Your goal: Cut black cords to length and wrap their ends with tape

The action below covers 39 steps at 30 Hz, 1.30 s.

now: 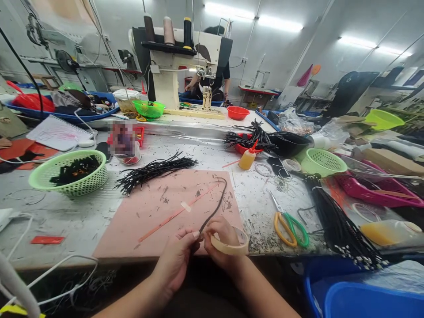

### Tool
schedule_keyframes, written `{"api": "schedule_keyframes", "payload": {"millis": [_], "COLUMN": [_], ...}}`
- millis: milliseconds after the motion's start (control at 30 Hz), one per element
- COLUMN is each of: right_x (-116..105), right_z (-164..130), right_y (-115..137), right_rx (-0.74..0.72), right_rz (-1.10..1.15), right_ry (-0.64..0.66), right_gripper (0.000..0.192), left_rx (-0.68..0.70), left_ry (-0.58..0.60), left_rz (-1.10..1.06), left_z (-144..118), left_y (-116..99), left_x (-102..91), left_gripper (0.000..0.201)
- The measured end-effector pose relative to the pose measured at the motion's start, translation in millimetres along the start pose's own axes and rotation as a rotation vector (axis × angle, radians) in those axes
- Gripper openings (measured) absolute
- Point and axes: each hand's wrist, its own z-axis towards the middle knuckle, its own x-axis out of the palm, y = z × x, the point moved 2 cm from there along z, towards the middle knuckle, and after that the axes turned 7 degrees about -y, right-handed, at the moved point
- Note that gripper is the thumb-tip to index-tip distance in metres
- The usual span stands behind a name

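My left hand (pixel 179 260) pinches the near end of a black cord (pixel 218 204) between thumb and fingers. The cord curves away over the pink mat (pixel 132 238) to its far edge. My right hand (pixel 222 238) is closed beside the left, with a roll of masking tape (pixel 243 247) hooked around its fingers. Its fingertips meet the left ones at the cord's end, and the exact contact there is hidden. A red strip like a ruler (pixel 172 216) lies slantwise on the mat under a bit of tape. Behind it rests a bundle of black cords (pixel 155 170).
Scissors (pixel 289 225) and a tied bundle of black cords (pixel 334 212) lie to the right. A glue bottle (pixel 247 159) stands behind the mat. At left is a green basket (pixel 86 185) of black pieces. A sewing machine (pixel 168 88) stands at the back, with a person (pixel 227 79) beyond it.
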Motion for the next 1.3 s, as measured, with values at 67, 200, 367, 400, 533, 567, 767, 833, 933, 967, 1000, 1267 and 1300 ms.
{"api": "schedule_keyframes", "payload": {"millis": [67,200,367,400,533,567,767,833,933,967,1000,1267,1300], "right_x": [-5,-7,2,5,17,19,21,20,19,19,19,17,17], "right_z": [5,9,1,0,-2,-2,-1,-1,1,1,1,0,1], "right_y": [2,3,-1,-1,2,3,2,2,3,4,4,3,3], "right_rx": [0.063,0.286,0.799,0.874,1.035,1.056,1.065,1.048,1.011,0.997,0.983,0.823,0.784], "right_rz": [-0.049,0.052,0.397,0.480,0.712,0.739,0.758,0.744,0.692,0.670,0.647,0.564,0.562], "right_ry": [0.032,0.064,-0.092,-0.111,-0.174,-0.181,-0.195,-0.196,-0.192,-0.193,-0.194,-0.117,-0.097], "right_gripper": [0.009,0.007,0.013,0.016,0.023,0.023,0.023,0.023,0.022,0.022,0.022,0.014,0.013], "left_rx": [0.012,0.032,0.052,0.053,0.056,0.058,0.120,0.185,0.319,0.357,0.389,0.307,0.252], "left_ry": [0.007,-0.011,-0.073,-0.057,0.012,0.018,0.011,0.000,0.021,0.036,0.051,0.082,0.092], "left_rz": [-0.015,-0.044,-0.096,-0.091,-0.073,-0.071,-0.019,0.022,0.109,0.131,0.152,0.173,0.149], "left_z": [-1,-1,0,0,-2,-2,-1,0,1,1,1,3,2], "left_y": [-1,-2,-5,-5,-4,-4,-4,-5,-7,-7,-7,-11,-12], "left_x": [0.6,1.8,0.2,0.2,0.8,0.8,1.2,-0.3,-4.3,-5.7,-6.9,-4.3,-3.9], "left_gripper": [0.012,0.012,0.013,0.013,0.011,0.010,0.011,0.010,0.008,0.007,0.007,0.013,0.015]}}
